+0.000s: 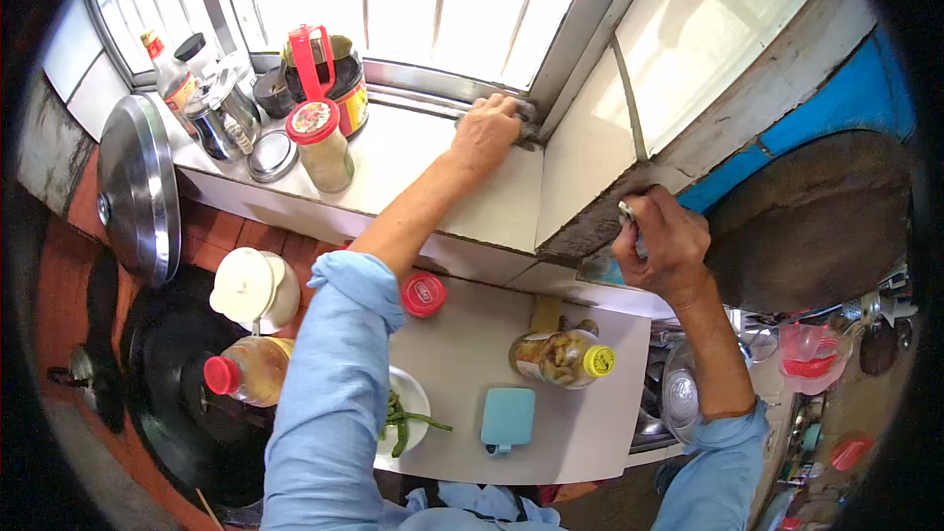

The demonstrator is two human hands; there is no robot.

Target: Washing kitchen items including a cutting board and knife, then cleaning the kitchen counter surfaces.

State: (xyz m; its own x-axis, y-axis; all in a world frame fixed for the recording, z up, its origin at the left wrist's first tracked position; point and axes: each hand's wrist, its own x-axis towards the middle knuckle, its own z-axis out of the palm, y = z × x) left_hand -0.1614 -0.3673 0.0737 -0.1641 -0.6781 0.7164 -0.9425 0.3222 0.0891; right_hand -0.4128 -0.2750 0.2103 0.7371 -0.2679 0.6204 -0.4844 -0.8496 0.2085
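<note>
My left hand [487, 125] presses a dark grey cloth or scouring pad [528, 122] into the right corner of the tiled window sill [398, 155], against the metal window frame. Much of the pad is hidden beneath my fingers. My right hand [662, 236] is raised at the edge of the tiled wall, its fingers closed on a small pale object [626, 209] that shows only in part. Left of my left hand, on the sill, stand a spice jar with a red lid [321, 147], a large dark jar with a red handle [352, 94] and a loose metal lid [273, 156].
Below the sill, the counter [472, 324] holds a jar with a yellow cap [564, 358], a turquoise box [508, 417] and a plate of green beans [409, 413]. A black wok [184, 383] and a metal pan lid [139, 192] are at left; a wooden board [811, 221] leans at right.
</note>
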